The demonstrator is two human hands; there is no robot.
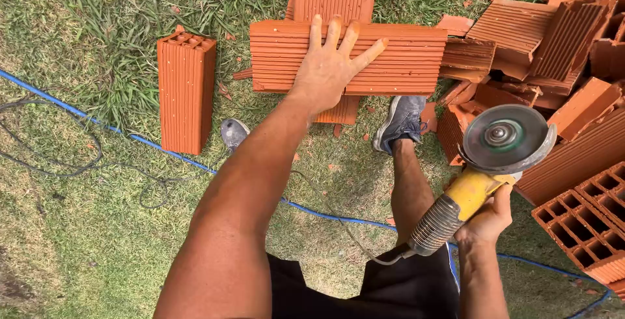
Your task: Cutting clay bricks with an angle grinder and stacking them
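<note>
The left hand (331, 65) lies open and flat on a brick (416, 58) at upper centre; the right hand (487, 220) grips a grinder (478, 176) at lower right.

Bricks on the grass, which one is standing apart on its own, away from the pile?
The ribbed orange hollow brick at the left, set alone on the grass with its holed end showing. The others crowd at the right or lie under the left hand.

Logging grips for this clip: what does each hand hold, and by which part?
The right hand grips the yellow angle grinder by its rear body. The left hand holds nothing, lying flat on the ribbed clay block.
</note>
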